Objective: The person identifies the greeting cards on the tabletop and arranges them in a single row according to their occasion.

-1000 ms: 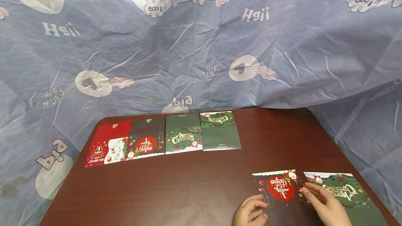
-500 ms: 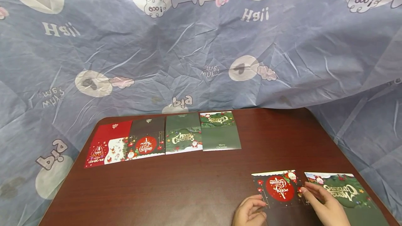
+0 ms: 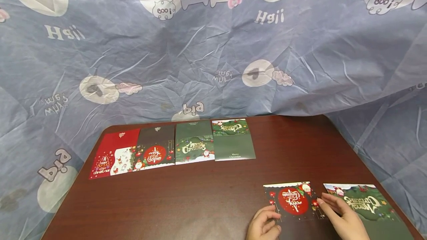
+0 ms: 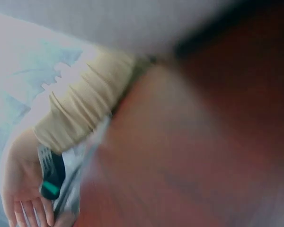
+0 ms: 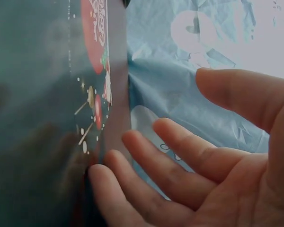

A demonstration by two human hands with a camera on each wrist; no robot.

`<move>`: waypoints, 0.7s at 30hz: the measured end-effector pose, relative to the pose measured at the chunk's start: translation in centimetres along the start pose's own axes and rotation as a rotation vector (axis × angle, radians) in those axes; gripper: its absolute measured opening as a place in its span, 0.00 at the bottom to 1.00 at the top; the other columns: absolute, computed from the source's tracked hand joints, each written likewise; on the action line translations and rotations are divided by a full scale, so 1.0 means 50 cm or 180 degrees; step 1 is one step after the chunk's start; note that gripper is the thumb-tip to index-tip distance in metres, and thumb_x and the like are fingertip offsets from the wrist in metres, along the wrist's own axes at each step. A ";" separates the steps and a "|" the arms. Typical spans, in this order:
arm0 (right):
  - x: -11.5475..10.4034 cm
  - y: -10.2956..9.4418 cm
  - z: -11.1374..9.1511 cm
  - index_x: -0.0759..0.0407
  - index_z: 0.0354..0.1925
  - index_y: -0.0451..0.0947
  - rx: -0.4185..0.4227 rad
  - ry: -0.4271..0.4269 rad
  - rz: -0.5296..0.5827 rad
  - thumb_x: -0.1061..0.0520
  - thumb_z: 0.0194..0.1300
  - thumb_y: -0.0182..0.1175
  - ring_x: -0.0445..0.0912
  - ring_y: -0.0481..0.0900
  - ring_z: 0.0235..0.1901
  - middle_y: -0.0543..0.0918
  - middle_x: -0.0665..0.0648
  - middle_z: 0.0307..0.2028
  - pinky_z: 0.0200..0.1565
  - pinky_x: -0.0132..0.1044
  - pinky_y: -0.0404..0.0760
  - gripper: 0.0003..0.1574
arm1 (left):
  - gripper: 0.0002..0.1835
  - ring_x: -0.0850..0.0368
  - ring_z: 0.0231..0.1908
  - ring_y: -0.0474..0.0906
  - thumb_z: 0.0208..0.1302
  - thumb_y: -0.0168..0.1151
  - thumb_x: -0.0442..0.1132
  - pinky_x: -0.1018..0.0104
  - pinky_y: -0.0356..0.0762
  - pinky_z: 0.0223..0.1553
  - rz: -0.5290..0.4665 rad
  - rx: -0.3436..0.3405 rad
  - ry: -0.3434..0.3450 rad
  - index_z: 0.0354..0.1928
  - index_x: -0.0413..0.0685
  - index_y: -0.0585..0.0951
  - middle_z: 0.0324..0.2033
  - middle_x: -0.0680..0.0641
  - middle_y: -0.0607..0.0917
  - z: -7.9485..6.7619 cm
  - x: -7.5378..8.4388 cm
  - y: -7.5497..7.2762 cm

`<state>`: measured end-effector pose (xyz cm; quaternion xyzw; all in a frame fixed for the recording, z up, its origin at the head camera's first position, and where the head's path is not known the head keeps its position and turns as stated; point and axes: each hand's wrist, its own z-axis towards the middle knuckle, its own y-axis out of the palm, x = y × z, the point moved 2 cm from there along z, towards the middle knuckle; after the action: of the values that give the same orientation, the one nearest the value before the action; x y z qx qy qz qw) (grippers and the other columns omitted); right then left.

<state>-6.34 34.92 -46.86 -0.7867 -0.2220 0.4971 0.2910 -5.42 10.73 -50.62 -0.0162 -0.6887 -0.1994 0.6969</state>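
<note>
In the head view, a dark Christmas card (image 3: 293, 201) with a red circle lies unfolded at the front right of the table, its lettering upside down. My left hand (image 3: 264, 222) is at its left edge, fingers loosely bent and fingertips close to the border. My right hand (image 3: 345, 216) rests at the opposite edge with fingers extended. In the right wrist view, the right hand's fingers (image 5: 165, 165) are spread, lower fingertips right at the card's edge, thumb apart. A green Merry Christmas card (image 3: 363, 201) lies right of it, partly behind my right hand.
A row of cards runs along the table's back left: a red card (image 3: 115, 153), a dark card (image 3: 155, 147), a green card (image 3: 195, 143) and another green card (image 3: 233, 140). The brown table (image 3: 186, 199) meets a blue printed cloth (image 3: 186, 55) behind.
The dark card has slid slightly left, widening the gap to the green card beside it. Both hands have shifted a little left with it. The back row stays in place.
</note>
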 end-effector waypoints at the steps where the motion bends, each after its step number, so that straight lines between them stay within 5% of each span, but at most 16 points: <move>1: 0.000 0.000 0.000 0.71 0.66 0.55 0.0002 0.0005 -0.0017 0.30 0.66 0.43 0.67 0.64 0.59 0.63 0.75 0.62 0.48 0.54 0.74 0.52 | 0.11 0.56 0.54 0.72 0.54 0.58 0.29 0.71 0.71 0.48 -0.0011 -0.0066 -0.0039 0.40 0.37 0.80 0.53 0.41 0.73 -0.003 0.001 -0.001; 6: 0.000 0.002 0.002 0.72 0.66 0.55 -0.0053 0.0038 -0.0058 0.28 0.65 0.44 0.67 0.65 0.58 0.64 0.75 0.61 0.47 0.53 0.75 0.54 | 0.13 0.50 0.58 0.64 0.54 0.59 0.29 0.72 0.65 0.53 -0.0073 -0.0298 -0.0126 0.44 0.34 0.78 0.56 0.39 0.65 -0.015 0.007 0.002; 14: -0.002 0.002 -0.002 0.74 0.65 0.56 -0.0086 -0.0003 -0.0056 0.31 0.66 0.45 0.67 0.67 0.57 0.66 0.76 0.60 0.46 0.52 0.76 0.52 | 0.14 0.43 0.57 0.62 0.45 0.59 0.27 0.49 0.65 0.56 -0.0200 -0.0012 -0.0556 0.38 0.33 0.80 0.54 0.40 0.67 -0.009 0.016 0.014; 21: -0.005 0.006 -0.004 0.75 0.65 0.53 -0.0165 -0.0010 0.0281 0.35 0.69 0.45 0.64 0.70 0.55 0.66 0.76 0.60 0.43 0.44 0.80 0.48 | 0.13 0.48 0.52 0.68 0.45 0.59 0.25 0.70 0.72 0.44 -0.0495 0.0283 -0.0688 0.37 0.29 0.79 0.52 0.42 0.68 -0.002 0.031 0.019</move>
<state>-6.23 34.50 -46.81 -0.8022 -0.2004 0.5048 0.2481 -5.10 11.20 -48.90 0.0467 -0.7671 -0.2193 0.6010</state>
